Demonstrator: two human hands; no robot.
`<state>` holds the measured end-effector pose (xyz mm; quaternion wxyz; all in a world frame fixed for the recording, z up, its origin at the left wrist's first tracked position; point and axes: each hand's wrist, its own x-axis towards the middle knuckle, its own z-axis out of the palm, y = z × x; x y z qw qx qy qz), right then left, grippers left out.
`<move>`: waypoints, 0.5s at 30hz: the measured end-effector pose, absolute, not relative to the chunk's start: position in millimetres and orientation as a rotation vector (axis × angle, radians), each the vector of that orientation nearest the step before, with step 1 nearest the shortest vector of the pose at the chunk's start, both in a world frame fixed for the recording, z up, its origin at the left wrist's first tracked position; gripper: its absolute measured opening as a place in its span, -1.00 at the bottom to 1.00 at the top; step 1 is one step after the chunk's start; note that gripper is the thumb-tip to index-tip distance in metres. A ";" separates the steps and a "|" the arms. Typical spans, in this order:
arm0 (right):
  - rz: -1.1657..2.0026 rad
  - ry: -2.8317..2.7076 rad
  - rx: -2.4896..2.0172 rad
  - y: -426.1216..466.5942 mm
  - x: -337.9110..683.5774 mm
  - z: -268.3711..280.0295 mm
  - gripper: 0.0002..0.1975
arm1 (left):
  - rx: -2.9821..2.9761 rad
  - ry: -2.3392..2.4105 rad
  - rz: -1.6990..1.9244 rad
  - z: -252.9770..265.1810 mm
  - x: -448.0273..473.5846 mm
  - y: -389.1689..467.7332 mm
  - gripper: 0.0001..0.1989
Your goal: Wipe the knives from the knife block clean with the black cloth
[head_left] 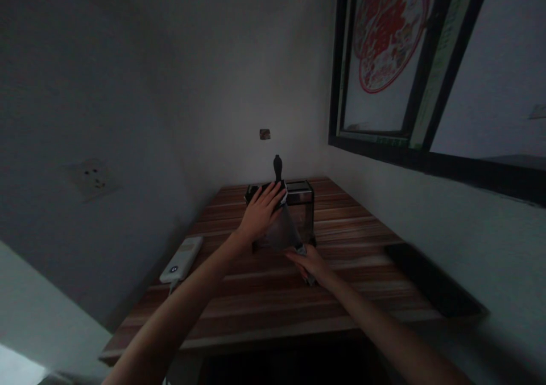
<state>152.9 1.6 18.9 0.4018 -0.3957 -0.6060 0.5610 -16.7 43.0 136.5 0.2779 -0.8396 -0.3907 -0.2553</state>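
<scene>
My left hand (pixel 264 204) lies over the dark top of a black-framed box (pixel 306 194) with see-through sides, its fingers stretched out and slightly apart. A broad, pale grey, tilted piece (pixel 282 230) spans from beneath that hand down to my right hand (pixel 307 264). My right fingers are closed around its lower end, where a silvery part shows. Dim light hides whether the piece is a blade or a container. Just behind my left fingertips a dark rounded handle (pixel 277 166) stands upright; its lower end is hidden.
The striped wooden table (pixel 239 302) reaches to the walls. A white power bank (pixel 182 260) with a cable lies at the left edge. A flat black object (pixel 435 280) lies at the right edge. A dark-framed window (pixel 375 140) is on the right wall, a socket (pixel 91 179) on the left.
</scene>
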 end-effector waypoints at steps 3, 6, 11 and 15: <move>1.404 -1.528 -1.009 1.6 151.8 18.6 -0.63 | -2.231 -1.073 -0.719 143.8 -17.7 50.6 -0.52; 1.398 -1.535 -0.990 3.4 151.0 15.9 -0.60 | -2.214 -1.091 -0.734 144.6 -16.7 52.0 -0.52; 1.411 -1.539 -0.970 5.7 151.7 12.5 -0.64 | -2.194 -1.086 -0.754 140.6 -14.7 49.6 -0.52; 1.382 -1.577 -0.952 9.0 151.9 7.2 -0.55 | -2.181 -1.089 -0.759 136.0 -13.8 47.8 -0.51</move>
